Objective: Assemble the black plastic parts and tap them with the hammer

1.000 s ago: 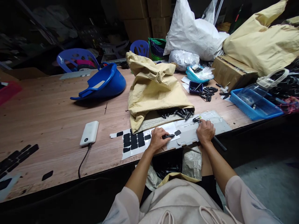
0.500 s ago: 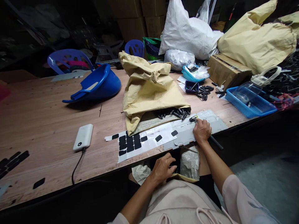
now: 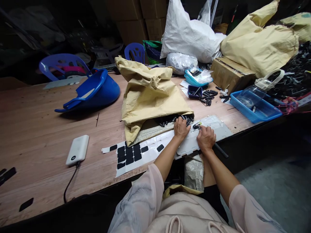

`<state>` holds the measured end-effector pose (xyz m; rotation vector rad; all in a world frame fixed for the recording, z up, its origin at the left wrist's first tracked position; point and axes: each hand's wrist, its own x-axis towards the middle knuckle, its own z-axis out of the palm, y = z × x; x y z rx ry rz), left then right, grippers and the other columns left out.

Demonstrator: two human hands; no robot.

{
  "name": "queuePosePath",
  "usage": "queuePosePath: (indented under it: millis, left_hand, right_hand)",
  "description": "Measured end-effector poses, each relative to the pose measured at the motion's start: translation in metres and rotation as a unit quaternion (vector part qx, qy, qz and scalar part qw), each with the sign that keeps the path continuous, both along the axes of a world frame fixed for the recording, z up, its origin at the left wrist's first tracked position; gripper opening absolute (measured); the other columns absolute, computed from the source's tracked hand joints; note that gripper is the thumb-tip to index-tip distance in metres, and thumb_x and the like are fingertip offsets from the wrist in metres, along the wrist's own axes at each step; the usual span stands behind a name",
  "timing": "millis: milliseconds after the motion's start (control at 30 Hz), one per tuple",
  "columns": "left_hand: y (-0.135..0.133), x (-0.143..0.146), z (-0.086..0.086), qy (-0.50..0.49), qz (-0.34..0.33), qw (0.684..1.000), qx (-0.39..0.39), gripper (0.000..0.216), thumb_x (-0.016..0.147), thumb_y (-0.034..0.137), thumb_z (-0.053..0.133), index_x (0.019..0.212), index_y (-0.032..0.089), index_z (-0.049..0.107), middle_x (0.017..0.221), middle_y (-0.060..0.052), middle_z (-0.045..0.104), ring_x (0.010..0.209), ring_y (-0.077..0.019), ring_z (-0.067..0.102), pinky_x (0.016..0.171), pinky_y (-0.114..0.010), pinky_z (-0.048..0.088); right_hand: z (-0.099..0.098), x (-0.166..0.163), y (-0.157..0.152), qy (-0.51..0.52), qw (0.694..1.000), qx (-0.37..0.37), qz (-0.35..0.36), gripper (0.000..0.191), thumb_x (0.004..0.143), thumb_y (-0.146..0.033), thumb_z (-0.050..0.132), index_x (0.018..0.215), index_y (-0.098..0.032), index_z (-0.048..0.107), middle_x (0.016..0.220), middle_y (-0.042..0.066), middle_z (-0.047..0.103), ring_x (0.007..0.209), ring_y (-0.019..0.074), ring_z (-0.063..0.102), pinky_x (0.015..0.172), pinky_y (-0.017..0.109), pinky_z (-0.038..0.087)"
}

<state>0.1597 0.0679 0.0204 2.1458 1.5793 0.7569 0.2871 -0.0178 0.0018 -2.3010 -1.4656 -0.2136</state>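
Observation:
My left hand (image 3: 181, 127) reaches into the pile of small black parts (image 3: 170, 119) spilling from the mouth of a yellow cloth bag (image 3: 148, 94); its fingers are curled among them. My right hand (image 3: 206, 138) rests on a grey sheet (image 3: 220, 129) at the table's front edge, fingers closed round a dark tool (image 3: 197, 125) with a yellow-green tip and a black handle sticking out behind the wrist. A white backing sheet with several black pads (image 3: 130, 154) lies left of my hands.
A white power bank (image 3: 78, 149) with cable lies left. Behind are an overturned blue plastic tub (image 3: 94, 92), a blue basket (image 3: 254, 108), a cardboard box (image 3: 230, 76), white and yellow sacks, more black parts (image 3: 209, 95). A bag sits in my lap below the table edge.
My left hand rose from the lap bag below the table edge and moved forward to the black parts at the yellow bag's mouth. The right hand stayed on the grey sheet with its tool.

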Motion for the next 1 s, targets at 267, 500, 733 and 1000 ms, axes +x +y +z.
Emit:
queuePosePath:
  millis: [267,500,733,1000]
  left_hand:
    - [-0.033,-0.051,0.005,-0.014,-0.038,0.999,0.022,0.016,0.092,0.025,0.074,0.108,0.023,0.077,0.11,-0.007,0.068,0.111,-0.0272,0.057,0.099,-0.041,0.045]
    - [-0.071,-0.145,-0.012,-0.025,-0.02,0.999,-0.031,0.016,0.088,0.025,0.079,0.104,0.025,0.079,0.098,-0.003,0.074,0.102,-0.0249,0.059,0.097,-0.04,0.044]
    - [-0.067,-0.156,-0.026,-0.04,-0.019,0.998,-0.042,0.02,0.086,0.025,0.079,0.106,0.027,0.081,0.099,-0.003,0.073,0.102,-0.0246,0.06,0.098,-0.039,0.046]
    - [-0.07,-0.151,-0.023,-0.031,0.001,0.999,-0.044,0.02,0.084,0.03,0.084,0.104,0.029,0.083,0.098,-0.004,0.072,0.103,-0.0253,0.059,0.098,-0.041,0.044]
  right_hand:
    - [-0.002,0.001,-0.001,-0.002,1.0,0.006,0.001,0.031,0.101,-0.026,0.053,0.124,-0.021,0.073,0.106,0.012,0.063,0.097,0.0249,0.049,0.077,0.035,0.028]
    - [-0.005,0.003,0.001,-0.001,1.0,0.014,-0.003,0.031,0.1,-0.026,0.053,0.123,-0.021,0.073,0.107,0.013,0.063,0.097,0.0258,0.048,0.075,0.036,0.026]
    - [-0.002,0.011,0.002,0.002,1.0,0.026,0.013,0.031,0.098,-0.026,0.054,0.12,-0.02,0.075,0.103,0.013,0.063,0.094,0.0254,0.048,0.075,0.036,0.027]
    - [0.013,-0.023,-0.013,0.144,0.977,0.101,0.122,0.038,0.101,-0.029,0.046,0.127,-0.02,0.073,0.106,0.012,0.069,0.098,0.0247,0.059,0.087,0.035,0.045]
